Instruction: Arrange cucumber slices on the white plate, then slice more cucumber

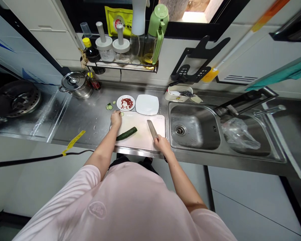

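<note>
A white cutting board (142, 142) lies on the steel counter with a dark green cucumber (126, 133) on it, one end partly behind my left forearm. My right hand (162, 144) grips a knife (152, 129) by the handle, its blade slanting away over the board's right side. At the board's far left corner is my left hand (116, 118), fingers curled together. A thin cucumber slice (122, 114) lies at its fingertips; whether the fingers hold anything is hidden. More cucumber slices (109, 107) rest on the counter beyond that hand.
Behind the board stand a plate of chopped red pieces (126, 103) and a white square plate (147, 104). To the right is a sink (194, 129), with a plastic bag (240, 133) in its second basin. A lidded pot (76, 84) stands left, below a bottle rack (122, 66).
</note>
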The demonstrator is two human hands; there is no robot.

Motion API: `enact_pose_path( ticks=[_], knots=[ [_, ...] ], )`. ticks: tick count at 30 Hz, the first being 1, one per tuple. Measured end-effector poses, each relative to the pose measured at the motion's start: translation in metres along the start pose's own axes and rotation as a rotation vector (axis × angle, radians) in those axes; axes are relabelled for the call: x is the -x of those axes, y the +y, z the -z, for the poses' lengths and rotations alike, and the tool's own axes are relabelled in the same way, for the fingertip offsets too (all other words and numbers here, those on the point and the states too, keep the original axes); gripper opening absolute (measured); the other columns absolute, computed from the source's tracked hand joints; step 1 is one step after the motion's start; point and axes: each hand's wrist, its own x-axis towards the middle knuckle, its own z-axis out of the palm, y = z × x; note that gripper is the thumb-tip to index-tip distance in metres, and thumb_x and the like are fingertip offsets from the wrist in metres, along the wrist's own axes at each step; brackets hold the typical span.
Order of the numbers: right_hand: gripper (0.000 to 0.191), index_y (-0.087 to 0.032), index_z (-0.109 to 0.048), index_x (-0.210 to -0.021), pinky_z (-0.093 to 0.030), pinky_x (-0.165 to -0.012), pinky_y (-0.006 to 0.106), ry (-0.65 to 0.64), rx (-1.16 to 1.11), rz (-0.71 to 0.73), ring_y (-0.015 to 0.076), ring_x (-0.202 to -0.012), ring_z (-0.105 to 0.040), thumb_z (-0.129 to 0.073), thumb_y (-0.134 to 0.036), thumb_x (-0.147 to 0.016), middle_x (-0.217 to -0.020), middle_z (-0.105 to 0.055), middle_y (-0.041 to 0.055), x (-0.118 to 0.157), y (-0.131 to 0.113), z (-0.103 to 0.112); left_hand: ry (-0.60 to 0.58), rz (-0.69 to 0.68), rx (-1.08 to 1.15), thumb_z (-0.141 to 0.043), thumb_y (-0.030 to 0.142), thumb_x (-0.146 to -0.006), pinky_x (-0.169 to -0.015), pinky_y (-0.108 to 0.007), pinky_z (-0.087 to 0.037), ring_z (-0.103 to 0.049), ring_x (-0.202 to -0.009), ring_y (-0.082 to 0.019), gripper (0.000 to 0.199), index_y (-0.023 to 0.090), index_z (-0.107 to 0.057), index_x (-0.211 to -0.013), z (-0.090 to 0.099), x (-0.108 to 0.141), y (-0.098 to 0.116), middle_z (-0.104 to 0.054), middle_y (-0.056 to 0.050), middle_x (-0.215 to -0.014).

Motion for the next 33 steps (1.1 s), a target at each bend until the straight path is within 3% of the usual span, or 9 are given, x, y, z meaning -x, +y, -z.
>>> enact_pose_path(
  ticks=[10, 16, 19, 26, 33],
  knots=[
    [0.033, -0.018, -0.055, -0.114, -0.039, -0.074, 0.027, 0.002, -0.012, 0.005, 0.0221, -0.095, -0.061, -0.034, -0.033, -0.094, -0.104, -0.066, 0.0121, -0.001, 0.001, -0.001, -0.028, -0.024, 0.052, -0.045, 0.015, -0.083, -0.091, -0.033, -0.041, -0.059, -0.093, -0.023, 0.030, 0.014, -0.070, -0.099, -0.003, -0.002, -0.004, -0.061, -0.014, -0.102],
    [0.033, -0.018, -0.055, -0.114, -0.039, -0.073, 0.027, -0.006, -0.011, -0.004, 0.0218, -0.095, -0.061, -0.033, -0.034, -0.095, -0.104, -0.065, 0.0120, 0.000, 0.000, 0.000, 0.123, 0.084, 0.163, -0.049, 0.022, -0.084, -0.091, -0.031, -0.042, -0.058, -0.092, -0.021, 0.031, 0.016, -0.065, -0.110, 0.007, 0.011, 0.007, -0.061, -0.012, -0.103],
    [0.033, -0.019, -0.055, -0.114, -0.039, -0.073, 0.027, -0.004, -0.015, 0.010, 0.0218, -0.094, -0.061, -0.032, -0.035, -0.096, -0.104, -0.065, 0.0121, 0.000, 0.001, 0.000, 0.146, 0.074, 0.254, -0.051, 0.027, -0.084, -0.087, -0.028, -0.043, -0.058, -0.087, -0.018, 0.031, 0.015, -0.064, -0.110, 0.012, 0.025, 0.014, -0.061, -0.010, -0.102],
    [0.034, -0.019, -0.054, -0.114, -0.039, -0.073, 0.027, -0.003, -0.002, 0.022, 0.0216, -0.094, -0.061, -0.032, -0.036, -0.095, -0.104, -0.065, 0.0119, 0.000, 0.001, -0.001, -0.020, -0.040, 0.317, -0.052, 0.028, -0.085, -0.087, -0.029, -0.045, -0.059, -0.086, -0.017, 0.025, 0.018, -0.066, -0.103, 0.024, 0.072, 0.022, -0.063, -0.008, -0.101],
    [0.032, -0.019, -0.056, -0.112, -0.038, -0.072, 0.027, 0.005, 0.027, 0.049, 0.0218, -0.093, -0.061, -0.033, -0.033, -0.095, -0.102, -0.066, 0.0113, 0.003, -0.004, 0.001, -0.147, -0.293, 0.201, -0.052, 0.031, -0.087, -0.092, -0.031, -0.042, -0.056, -0.099, -0.020, 0.022, 0.021, -0.067, -0.098, 0.028, 0.107, 0.017, -0.062, -0.008, -0.100]
  ],
)
